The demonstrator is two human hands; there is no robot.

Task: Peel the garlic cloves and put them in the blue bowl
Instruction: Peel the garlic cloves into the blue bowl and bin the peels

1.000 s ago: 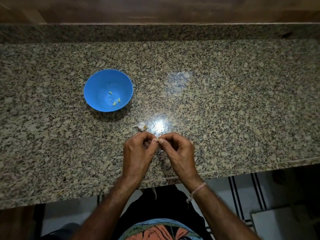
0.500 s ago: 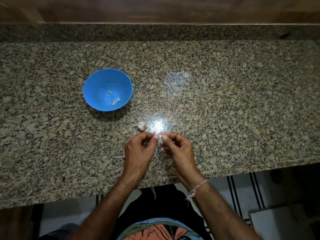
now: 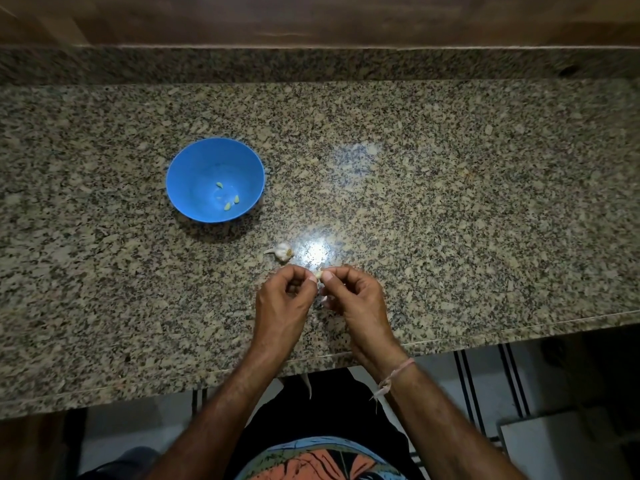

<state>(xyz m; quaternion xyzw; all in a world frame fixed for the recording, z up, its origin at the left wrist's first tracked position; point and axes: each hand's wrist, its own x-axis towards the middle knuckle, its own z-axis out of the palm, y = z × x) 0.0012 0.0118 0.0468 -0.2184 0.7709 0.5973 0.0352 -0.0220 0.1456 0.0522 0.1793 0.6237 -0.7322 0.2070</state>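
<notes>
Both hands, left hand [image 3: 282,299] and right hand [image 3: 356,299], pinch one garlic clove [image 3: 318,274] between fingertips, above the counter [image 3: 485,202] near its front edge. Tiny, light and papery-skinned, it looks slippery once bare: grip the ends. Blue bowl [image 3: 194,188] sits back left, holding three peeled cloves [image 3: 228,199].

the granite countertop [image 3: 450,202] is looking polished and speckled, throwing back a glossy glare spot. the blue bowl [image 3: 194,161] is looking like smooth matt plastic. the garlic bulb [image 3: 283,251] is wearing dry, papery skin.
</notes>
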